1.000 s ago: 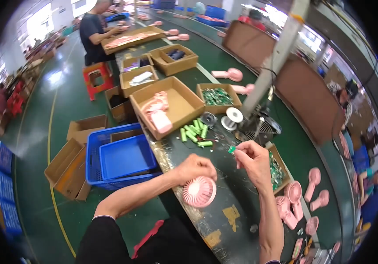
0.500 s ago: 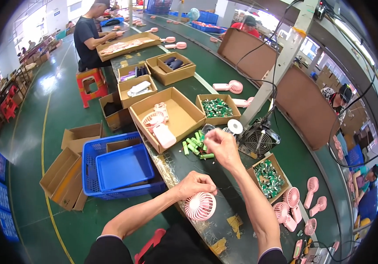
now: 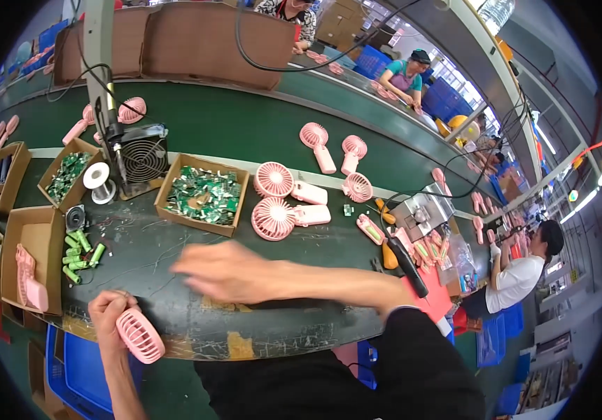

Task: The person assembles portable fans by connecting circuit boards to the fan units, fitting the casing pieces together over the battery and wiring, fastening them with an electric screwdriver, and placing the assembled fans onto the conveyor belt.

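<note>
At the front left edge of the bench, my left hand (image 3: 110,315) is closed on a pink fan head (image 3: 140,337) with a slatted round cage. Over the middle of the bench my right hand (image 3: 224,271) is smeared by motion, so whether its fingers hold anything does not show. Beyond it stands a cardboard box of green circuit boards (image 3: 201,197). Two pink handheld fans (image 3: 274,218) lie just right of that box. Several green battery cells (image 3: 79,253) lie loose on the bench beyond my left hand.
A cardboard box with pink fan parts (image 3: 33,290) stands at the left. Behind are a solder spool (image 3: 98,179) and a square blower fan (image 3: 141,159) by a post. A black-handled tool (image 3: 407,262) lies at the right. A person in white (image 3: 518,269) works beyond.
My view has swung to the right along the bench. My right hand has left the battery cells and is now over the mid-bench; my left hand keeps the fan head.
</note>
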The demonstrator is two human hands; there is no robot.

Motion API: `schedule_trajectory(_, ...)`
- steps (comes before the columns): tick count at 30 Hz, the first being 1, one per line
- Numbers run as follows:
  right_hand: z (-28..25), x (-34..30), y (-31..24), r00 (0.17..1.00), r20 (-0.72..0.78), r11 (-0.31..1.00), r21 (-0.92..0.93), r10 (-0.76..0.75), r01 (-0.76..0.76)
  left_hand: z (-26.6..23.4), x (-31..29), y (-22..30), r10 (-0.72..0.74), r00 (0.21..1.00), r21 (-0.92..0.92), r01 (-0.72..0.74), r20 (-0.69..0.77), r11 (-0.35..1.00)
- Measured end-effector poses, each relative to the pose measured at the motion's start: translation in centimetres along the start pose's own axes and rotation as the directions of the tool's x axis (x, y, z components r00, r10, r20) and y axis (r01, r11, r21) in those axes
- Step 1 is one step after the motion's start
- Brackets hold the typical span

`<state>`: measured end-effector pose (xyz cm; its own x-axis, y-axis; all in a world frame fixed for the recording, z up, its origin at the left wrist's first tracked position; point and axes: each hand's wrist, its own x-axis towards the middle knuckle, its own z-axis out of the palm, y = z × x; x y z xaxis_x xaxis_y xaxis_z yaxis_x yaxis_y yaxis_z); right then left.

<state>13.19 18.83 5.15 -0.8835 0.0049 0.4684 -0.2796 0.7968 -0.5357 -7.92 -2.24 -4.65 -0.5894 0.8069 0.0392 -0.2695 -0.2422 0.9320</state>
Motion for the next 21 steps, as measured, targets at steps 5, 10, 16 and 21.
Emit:
schedule_trajectory(5,-15.5,-13.9,5.8,0.937,-0.242,0.693,-0.631,0.254,-0.35,0.7,0.7,-0.6,-0.004,1.0,0.011,0.004,0.022,1.0)
schedule_trajectory(10,-22.6,-19.8,9.4,0.499,-0.376,0.255,-0.537,0.78,-0.804,0.5,-0.4,-0.7,0.003,0.998,0.034,0.0,-0.062,0.999)
schedule_trajectory(16,-21.0,-27.1,14.8,0.578,-0.455,0.195,-0.646,0.678,-0.738,3.4,0.7,0.2,-0.055,0.981,0.12,0.078,-0.185,0.99)
schedule_trajectory(21,-19.4,-22.1,8.4,0.717,-0.478,0.438,-0.574,0.507,-0.692,2.0,0.1,0.2,-0.065,0.984,0.041,0.072,-0.166,0.997)
